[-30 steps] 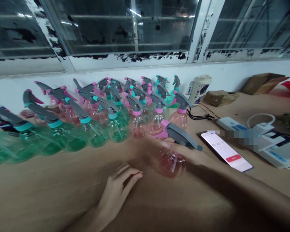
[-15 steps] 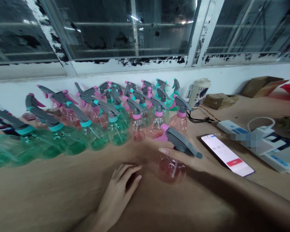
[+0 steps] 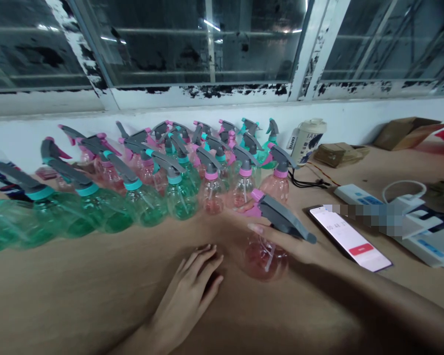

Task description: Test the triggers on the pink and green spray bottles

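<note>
My right hand point(image 3: 288, 241) is wrapped round the neck of a pink spray bottle point(image 3: 264, 261) with a grey and pink trigger head. The bottle stands upright on the brown tabletop point(image 3: 77, 296), and a straw shows through its clear body. To its left, my left hand point(image 3: 192, 286) rests low over the table, fingers loosely stretched and holding nothing. Beyond both hands stand several other spray bottles, among them a green one point(image 3: 182, 202) with a turquoise collar and a pink one point(image 3: 212, 195) with a pink collar.
A phone point(image 3: 351, 239) with a lit timer screen lies right of the held bottle. Beside it is a white power strip point(image 3: 422, 249) with plugs and cables. A coffee cup point(image 3: 310, 140) and folded brown packets point(image 3: 340, 154) stand near the wall, with a cardboard box point(image 3: 403, 133) farther right.
My left hand has moved slightly right and its fingers have straightened a little. My right hand keeps its hold on the pink bottle. The view has shifted slightly.
</note>
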`<state>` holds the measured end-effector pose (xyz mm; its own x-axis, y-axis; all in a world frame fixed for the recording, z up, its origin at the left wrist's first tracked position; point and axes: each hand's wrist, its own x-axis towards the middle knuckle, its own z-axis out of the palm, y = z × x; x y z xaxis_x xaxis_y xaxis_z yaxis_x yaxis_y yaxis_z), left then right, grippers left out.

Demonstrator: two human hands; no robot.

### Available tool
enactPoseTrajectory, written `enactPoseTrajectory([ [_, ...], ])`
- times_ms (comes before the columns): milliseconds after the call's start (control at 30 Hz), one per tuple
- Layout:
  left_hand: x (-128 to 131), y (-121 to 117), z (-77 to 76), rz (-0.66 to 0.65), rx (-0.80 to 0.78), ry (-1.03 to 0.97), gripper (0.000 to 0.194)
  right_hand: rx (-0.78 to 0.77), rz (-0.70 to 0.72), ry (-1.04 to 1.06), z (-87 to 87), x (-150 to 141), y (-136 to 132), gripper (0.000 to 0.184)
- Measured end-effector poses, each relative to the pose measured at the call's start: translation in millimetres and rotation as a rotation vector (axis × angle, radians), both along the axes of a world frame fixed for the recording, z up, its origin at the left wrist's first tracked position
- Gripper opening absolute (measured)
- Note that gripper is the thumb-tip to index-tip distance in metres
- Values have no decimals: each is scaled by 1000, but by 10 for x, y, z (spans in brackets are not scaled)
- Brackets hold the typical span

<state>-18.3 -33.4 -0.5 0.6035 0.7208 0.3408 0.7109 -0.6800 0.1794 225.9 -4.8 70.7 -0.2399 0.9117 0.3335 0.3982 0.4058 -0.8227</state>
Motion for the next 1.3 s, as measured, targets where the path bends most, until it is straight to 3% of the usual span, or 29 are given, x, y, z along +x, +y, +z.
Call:
enactPoseTrajectory([
  [367,-1,-6,13,8,8,40,36,-4,38,52,131,-37,-108,23],
  [467,6,-2,-1,5,13,44,35,32,-9,30,135,-59,-134,26],
  [700,7,0,14,14,19,52,36,81,15,70,114,-98,-143,15],
  [1300,4,-10,-1,20,26,44,38,175,-46,55,76,-118,-123,17],
])
